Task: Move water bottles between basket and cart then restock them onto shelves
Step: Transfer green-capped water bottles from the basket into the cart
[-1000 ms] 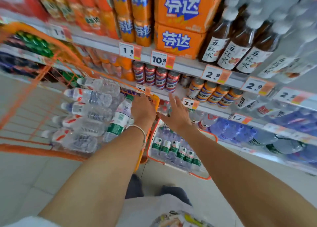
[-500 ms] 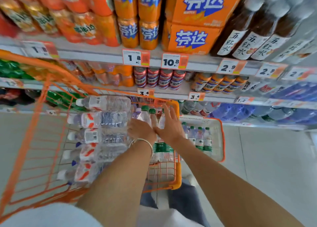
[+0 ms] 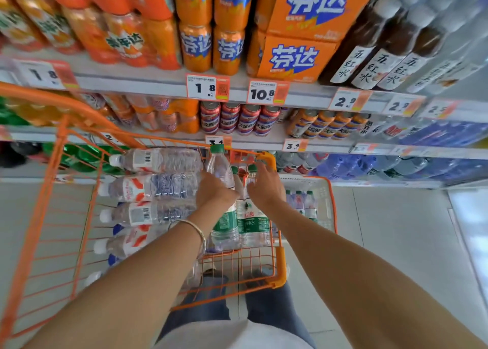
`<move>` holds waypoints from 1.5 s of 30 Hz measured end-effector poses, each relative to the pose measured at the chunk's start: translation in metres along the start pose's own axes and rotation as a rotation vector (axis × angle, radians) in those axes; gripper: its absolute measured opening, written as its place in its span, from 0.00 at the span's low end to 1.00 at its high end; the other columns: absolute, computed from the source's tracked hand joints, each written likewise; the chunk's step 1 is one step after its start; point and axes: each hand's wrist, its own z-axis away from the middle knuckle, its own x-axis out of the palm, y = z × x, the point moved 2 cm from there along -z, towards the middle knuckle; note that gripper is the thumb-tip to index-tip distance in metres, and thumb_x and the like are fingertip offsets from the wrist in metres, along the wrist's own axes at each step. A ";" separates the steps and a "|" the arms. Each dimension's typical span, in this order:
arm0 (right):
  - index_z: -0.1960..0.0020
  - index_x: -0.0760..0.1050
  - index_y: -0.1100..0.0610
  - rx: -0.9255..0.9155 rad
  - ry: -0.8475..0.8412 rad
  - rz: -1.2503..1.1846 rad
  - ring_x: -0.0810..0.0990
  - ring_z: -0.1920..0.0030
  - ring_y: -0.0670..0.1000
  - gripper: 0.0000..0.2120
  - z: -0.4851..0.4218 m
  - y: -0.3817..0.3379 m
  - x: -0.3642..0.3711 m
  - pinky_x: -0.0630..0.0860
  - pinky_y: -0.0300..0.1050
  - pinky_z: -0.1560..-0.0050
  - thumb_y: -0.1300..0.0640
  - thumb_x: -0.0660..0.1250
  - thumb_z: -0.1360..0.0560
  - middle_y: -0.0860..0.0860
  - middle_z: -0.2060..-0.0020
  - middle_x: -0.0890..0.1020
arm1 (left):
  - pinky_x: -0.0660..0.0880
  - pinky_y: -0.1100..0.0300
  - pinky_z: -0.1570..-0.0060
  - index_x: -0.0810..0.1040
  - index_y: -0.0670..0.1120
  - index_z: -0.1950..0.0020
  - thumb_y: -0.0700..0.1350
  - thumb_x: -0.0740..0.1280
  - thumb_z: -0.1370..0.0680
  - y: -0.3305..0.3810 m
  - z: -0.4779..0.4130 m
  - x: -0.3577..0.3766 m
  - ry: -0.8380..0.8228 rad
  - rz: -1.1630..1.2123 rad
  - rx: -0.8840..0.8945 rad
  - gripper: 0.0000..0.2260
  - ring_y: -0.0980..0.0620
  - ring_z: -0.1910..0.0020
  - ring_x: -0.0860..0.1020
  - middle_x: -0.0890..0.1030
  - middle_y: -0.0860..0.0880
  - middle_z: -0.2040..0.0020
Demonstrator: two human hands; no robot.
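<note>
Several green-labelled water bottles (image 3: 224, 224) stand upright at the three o'clock end of the orange cart (image 3: 280, 269), with a stack of red-and-white-labelled bottles (image 3: 148, 187) lying at their nine o'clock. Our left hand (image 3: 215, 191) has its grip wrapped round the tallest green-capped bottle (image 3: 219, 163); our right hand (image 3: 266, 187) lies against the next one, and we cannot tell whether that grip is closed. Further out at three o'clock the white basket (image 3: 323, 200) holds at least three more bottles, so we judge the transfer partly done and shelf restocking not begun. Our forearms hide the cart's lower contents, the right arm cuts off the basket's near side, and the bottom shelf (image 3: 383, 183) at two o'clock is blurred.
</note>
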 end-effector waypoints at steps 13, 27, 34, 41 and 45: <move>0.22 0.42 0.66 0.388 -0.242 0.141 0.56 0.24 0.60 0.45 -0.038 0.000 0.059 0.56 0.55 0.26 0.44 0.65 0.23 0.60 0.24 0.56 | 0.73 0.54 0.44 0.45 0.40 0.22 0.55 0.77 0.31 -0.001 -0.001 -0.011 -0.048 -0.015 0.002 0.52 0.42 0.33 0.72 0.69 0.41 0.28; 0.26 0.55 0.62 0.536 -0.119 -0.151 0.70 0.31 0.61 0.30 -0.040 -0.004 0.047 0.64 0.54 0.29 0.58 0.65 0.23 0.59 0.33 0.73 | 0.73 0.56 0.49 0.51 0.40 0.25 0.44 0.78 0.31 -0.014 -0.003 -0.013 -0.034 -0.017 0.005 0.45 0.40 0.35 0.73 0.70 0.40 0.30; 0.26 0.58 0.64 0.352 -0.138 -0.010 0.71 0.34 0.59 0.40 -0.025 -0.011 0.023 0.73 0.52 0.36 0.44 0.71 0.27 0.60 0.34 0.69 | 0.72 0.54 0.41 0.47 0.40 0.23 0.45 0.78 0.31 -0.009 0.003 -0.012 -0.046 0.002 0.012 0.48 0.40 0.33 0.72 0.69 0.41 0.30; 0.33 0.63 0.69 0.203 -0.334 -0.046 0.73 0.54 0.53 0.27 -0.003 -0.002 -0.029 0.71 0.43 0.55 0.54 0.68 0.24 0.56 0.54 0.75 | 0.74 0.66 0.60 0.52 0.40 0.25 0.41 0.77 0.32 0.017 0.021 -0.017 -0.070 0.029 0.014 0.44 0.45 0.39 0.73 0.70 0.44 0.33; 0.47 0.69 0.64 0.187 -0.365 -0.063 0.72 0.64 0.49 0.11 0.001 -0.006 -0.097 0.71 0.35 0.64 0.56 0.65 0.21 0.54 0.62 0.73 | 0.74 0.51 0.38 0.50 0.39 0.24 0.43 0.81 0.38 0.050 0.037 -0.016 -0.090 -0.081 0.046 0.53 0.41 0.32 0.70 0.67 0.41 0.29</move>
